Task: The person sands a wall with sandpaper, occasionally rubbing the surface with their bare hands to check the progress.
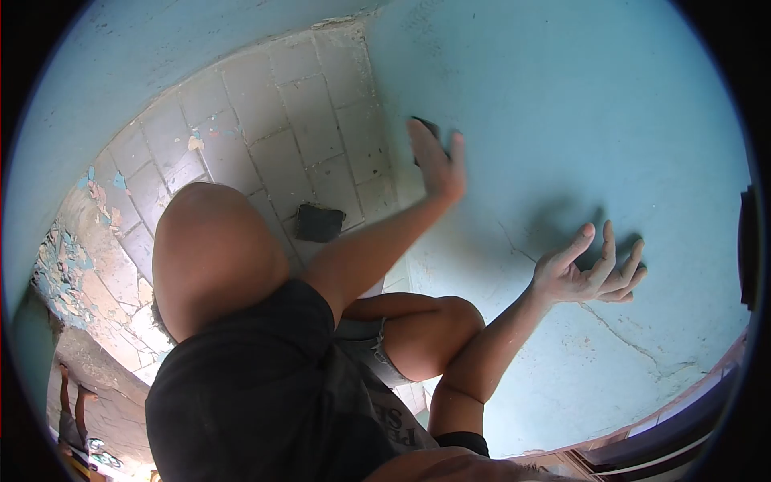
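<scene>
My left hand (pixel 438 167) is pressed up against the light blue wall (pixel 498 96), closed over a dark flat piece of sandpaper (pixel 426 126) whose edge shows behind the fingers. My right hand (pixel 590 271) is held close to the same wall, lower and to the right. Its fingers are apart and loosely curled, with nothing in them. Pale dust coats the hand and forearm. Below the left hand, a dark, squarish flat piece (pixel 320 223) lies on the floor beside my forearm.
Grey-white floor tiles (pixel 249 88) meet the wall in a corner. Peeled paint flakes (pixel 64 261) are heaped at the left. My bent knees (pixel 213 249) take up the middle. Another person's legs (pixel 74 406) show at lower left. Cracks (pixel 618 337) run across the wall.
</scene>
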